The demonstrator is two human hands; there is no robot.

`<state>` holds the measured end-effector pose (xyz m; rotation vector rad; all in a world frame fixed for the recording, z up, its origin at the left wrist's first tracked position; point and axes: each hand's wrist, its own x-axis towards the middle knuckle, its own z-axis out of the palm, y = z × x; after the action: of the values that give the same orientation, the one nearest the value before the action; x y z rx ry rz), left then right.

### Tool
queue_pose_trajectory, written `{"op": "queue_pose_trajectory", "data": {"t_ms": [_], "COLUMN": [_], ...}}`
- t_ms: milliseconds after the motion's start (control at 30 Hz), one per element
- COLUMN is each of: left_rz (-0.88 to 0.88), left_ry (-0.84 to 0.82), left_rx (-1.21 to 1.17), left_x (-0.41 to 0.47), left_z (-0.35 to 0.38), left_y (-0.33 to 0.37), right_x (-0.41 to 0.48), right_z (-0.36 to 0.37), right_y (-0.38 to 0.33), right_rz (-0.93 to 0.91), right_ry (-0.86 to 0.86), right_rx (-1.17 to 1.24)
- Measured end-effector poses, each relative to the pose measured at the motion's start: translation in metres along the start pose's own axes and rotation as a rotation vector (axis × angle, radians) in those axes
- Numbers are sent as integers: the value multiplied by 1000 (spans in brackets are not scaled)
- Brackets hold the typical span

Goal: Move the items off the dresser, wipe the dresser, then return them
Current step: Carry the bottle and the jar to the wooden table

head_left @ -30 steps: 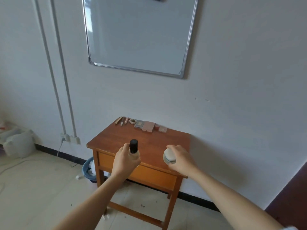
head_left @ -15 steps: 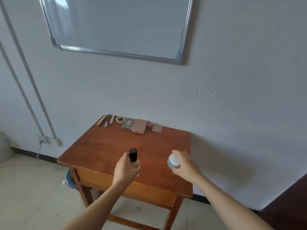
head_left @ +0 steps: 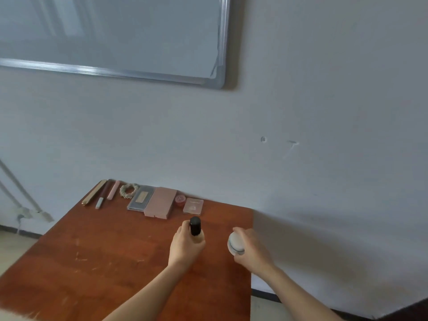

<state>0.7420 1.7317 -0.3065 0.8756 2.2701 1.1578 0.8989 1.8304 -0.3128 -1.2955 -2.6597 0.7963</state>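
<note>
Return step: left hand (head_left: 185,247) grips black-capped bottle (head_left: 196,228), right hand (head_left: 251,250) grips white jar (head_left: 235,243), both above dresser (head_left: 104,262); next, set them beside back row.

L hand (head_left: 185,247) curled round bottle (head_left: 195,226), forearm in from 7 o'clock. R hand (head_left: 253,251) at its 3 o'clock, wrapped on white jar (head_left: 235,244), forearm from 5. Both arms extended.

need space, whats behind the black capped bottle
Bare dresser top, then a small pink case and a round pink pot at the wall. The left hand hides the base of the bottle.
</note>
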Motion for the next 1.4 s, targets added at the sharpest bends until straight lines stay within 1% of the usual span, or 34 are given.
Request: {"op": "queue_pose_trajectory", "data": {"t_ms": [67, 133, 333, 433, 633, 900, 1000, 1133, 1233, 1333, 1400], "left_rz": [1, 4, 35, 21, 53, 35, 74, 100, 104, 144, 170], "left_ry": [-2, 3, -1, -6, 31, -13, -28, -70, -32, 19, 23], "left_rx": [-9, -2, 17, 20, 68, 92, 78, 180, 207, 267, 340], "left_x": [16, 35, 88, 113, 137, 145, 141, 129, 114, 97, 86], "left_z": [9, 17, 42, 53, 63, 65, 60, 42, 29, 16, 9], "left_y": [2, 6, 24, 28, 21, 21, 20, 11, 5, -1, -7], "right_x": [16, 33, 75, 96, 131, 144, 140, 127, 115, 102, 91], "right_z": [3, 5, 4, 5, 15, 22, 19, 15, 13, 10, 9], "right_y": [3, 5, 5, 2, -1, 1, 1, 5, 8, 6, 3], "right_rz": [2, 7, 46, 71, 107, 114, 109, 61, 38, 23, 18], "right_ry": [-34, -34, 30, 19, 84, 66, 57, 105, 142, 119, 106], "right_rx": [-16, -7, 48, 31, 111, 154, 112, 66, 49, 8, -27]}}
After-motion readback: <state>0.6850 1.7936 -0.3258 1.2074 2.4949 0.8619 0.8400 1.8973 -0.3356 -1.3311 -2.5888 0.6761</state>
